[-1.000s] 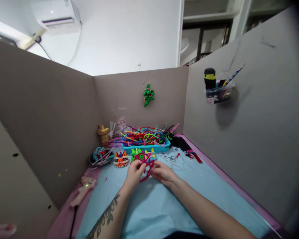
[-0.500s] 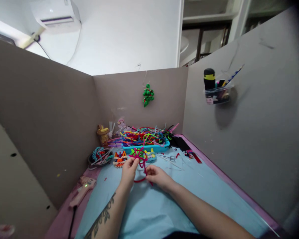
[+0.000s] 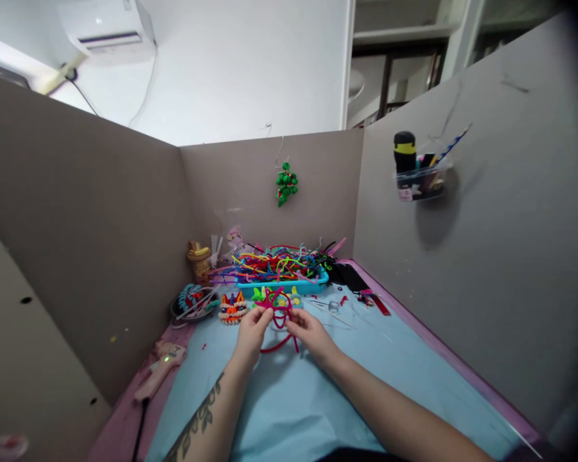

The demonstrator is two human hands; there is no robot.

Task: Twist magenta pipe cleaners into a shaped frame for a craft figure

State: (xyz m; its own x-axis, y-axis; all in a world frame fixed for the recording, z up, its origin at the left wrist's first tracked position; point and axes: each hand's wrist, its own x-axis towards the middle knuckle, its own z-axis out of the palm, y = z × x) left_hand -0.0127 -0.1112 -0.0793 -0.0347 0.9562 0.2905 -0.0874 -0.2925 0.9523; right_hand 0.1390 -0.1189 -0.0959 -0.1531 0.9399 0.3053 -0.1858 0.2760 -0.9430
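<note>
Between my hands, above the light blue cloth, is a magenta pipe cleaner bent into several loops, with a long curved tail hanging below. My left hand pinches its left side between thumb and fingers. At the right side, my right hand pinches the same pipe cleaner near the loops. Just behind it sit small figures of wound pipe cleaner: an orange and cream one to the left, and a blue and yellow one partly covered by the loops and my fingers.
A blue tray heaped with coloured pipe cleaners stands at the back. Scissors lie to the right. A bowl and a pink glue gun are on the left. Grey partitions enclose the table; a green ornament hangs behind.
My right hand has moved up and slightly right, from the hanging tail to the looped part. My left hand stays nearly in place, still pinching.
</note>
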